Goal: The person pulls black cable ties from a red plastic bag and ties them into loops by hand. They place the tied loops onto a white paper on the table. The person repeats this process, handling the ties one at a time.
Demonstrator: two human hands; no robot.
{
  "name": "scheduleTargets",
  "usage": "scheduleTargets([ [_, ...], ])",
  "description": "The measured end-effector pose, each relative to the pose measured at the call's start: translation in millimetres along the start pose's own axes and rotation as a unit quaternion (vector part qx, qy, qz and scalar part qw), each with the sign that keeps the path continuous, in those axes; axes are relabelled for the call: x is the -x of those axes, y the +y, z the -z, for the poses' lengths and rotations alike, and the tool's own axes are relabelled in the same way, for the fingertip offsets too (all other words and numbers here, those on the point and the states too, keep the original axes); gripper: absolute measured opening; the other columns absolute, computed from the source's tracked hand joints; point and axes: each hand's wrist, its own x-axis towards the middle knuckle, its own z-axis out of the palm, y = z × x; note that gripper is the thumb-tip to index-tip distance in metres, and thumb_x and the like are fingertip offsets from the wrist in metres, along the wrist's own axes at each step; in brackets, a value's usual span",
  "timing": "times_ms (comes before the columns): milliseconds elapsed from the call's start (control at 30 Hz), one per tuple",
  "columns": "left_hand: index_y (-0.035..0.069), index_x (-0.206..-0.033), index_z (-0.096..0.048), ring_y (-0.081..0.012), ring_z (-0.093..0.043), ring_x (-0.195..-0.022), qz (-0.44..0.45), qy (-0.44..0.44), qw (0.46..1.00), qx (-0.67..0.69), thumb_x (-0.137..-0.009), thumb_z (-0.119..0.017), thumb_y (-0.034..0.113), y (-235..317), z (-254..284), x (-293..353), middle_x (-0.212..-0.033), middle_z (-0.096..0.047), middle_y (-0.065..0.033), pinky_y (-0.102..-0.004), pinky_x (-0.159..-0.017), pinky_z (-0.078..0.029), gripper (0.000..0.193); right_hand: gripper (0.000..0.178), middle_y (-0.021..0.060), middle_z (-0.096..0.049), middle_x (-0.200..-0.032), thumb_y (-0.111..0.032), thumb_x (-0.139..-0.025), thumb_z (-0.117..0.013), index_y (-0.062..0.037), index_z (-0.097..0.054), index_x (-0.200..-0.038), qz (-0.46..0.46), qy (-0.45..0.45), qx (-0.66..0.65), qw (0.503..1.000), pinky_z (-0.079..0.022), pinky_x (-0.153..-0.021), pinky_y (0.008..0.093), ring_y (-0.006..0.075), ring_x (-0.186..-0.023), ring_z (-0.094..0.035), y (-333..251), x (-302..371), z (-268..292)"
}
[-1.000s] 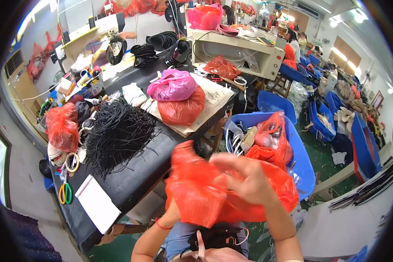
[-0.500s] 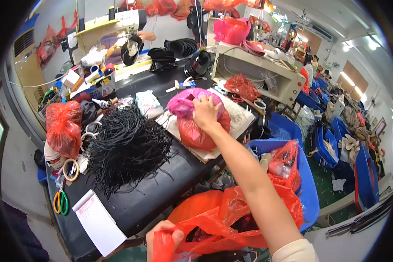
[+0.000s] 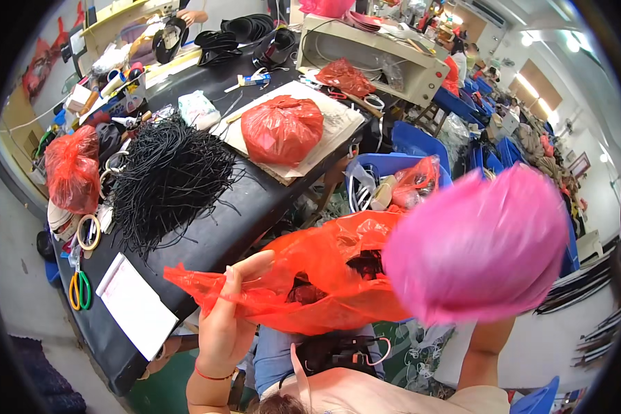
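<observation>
My left hand (image 3: 231,314) pinches the edge of a large red plastic bag (image 3: 324,303) between thumb and fingers. The bag hangs open over my lap, and small dark items show inside its mouth. A full pink plastic bag (image 3: 476,245), smeared by motion, is lifted at the right beside it. My right forearm (image 3: 486,348) rises behind the pink bag, which hides the hand and fingers gripping it. On the black worktable (image 3: 207,276), a rounded red plastic bundle (image 3: 283,130) sits on a pale board (image 3: 338,114).
A heap of black cords (image 3: 172,172) lies left of the board. Near the table's left edge are a notepad (image 3: 136,307), scissors (image 3: 80,288) and a tied red bag (image 3: 73,169). A blue bin (image 3: 386,164) holding bags stands to the right. Another person's hand (image 3: 192,16) is at a machine.
My right hand has lifted the pink bag off the red bundle and carried it right, toward me. My left hand has moved up and left, stretching the red bag's edge. The view has shifted.
</observation>
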Motion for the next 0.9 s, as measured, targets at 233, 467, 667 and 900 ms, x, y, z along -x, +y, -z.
scheduleTargets([
  [233,-0.011,-0.131,-0.034,-0.0292,-0.039,-0.127,-0.051,-0.073,0.995,-0.048,-0.097,-0.037,0.033,-20,-24,43,-0.136,-0.039,-0.0207,-0.0417,-0.107,-0.03,0.057,0.022,0.0218,-0.06,-0.091,-0.014,-0.077,-0.063,0.0033,-0.057,-0.09,0.053,-0.134,0.213,0.966,-0.047,-0.076,0.0402,0.0373,-0.084,-0.06,87,16,-109],
  [467,-0.009,-0.132,-0.033,-0.0267,-0.038,-0.127,-0.067,-0.008,0.997,0.04,-0.099,-0.028,0.031,-13,9,26,-0.138,-0.037,-0.0208,-0.0394,-0.105,-0.032,0.052,0.024,0.0221,-0.06,-0.092,-0.02,-0.083,-0.061,0.001,-0.057,-0.094,-0.007,-0.345,0.253,0.904,-0.047,-0.075,0.045,0.0388,-0.086,-0.059,155,83,-168],
  [667,-0.006,-0.126,-0.044,-0.0244,-0.054,-0.109,-0.156,0.14,0.931,-0.298,-0.099,-0.029,0.033,10,23,7,-0.12,-0.054,-0.019,-0.0331,-0.093,-0.041,0.049,0.045,0.0212,-0.059,-0.1,-0.033,-0.081,-0.064,-0.0019,-0.054,-0.112,0.263,-0.049,0.113,0.957,-0.045,-0.085,0.0367,0.0313,-0.095,-0.058,11,-117,-183],
  [900,0.004,-0.112,-0.062,-0.0207,-0.059,-0.079,-0.083,0.105,0.807,-0.575,-0.093,-0.041,0.048,26,28,-10,-0.087,-0.06,-0.0124,-0.03,-0.072,-0.046,0.052,0.1,0.0212,-0.012,-0.147,-0.055,-0.056,-0.075,-0.0193,-0.03,-0.138,0.055,-0.079,0.276,0.956,-0.018,-0.095,0.0717,0.0467,-0.133,-0.012,85,-249,-345],
])
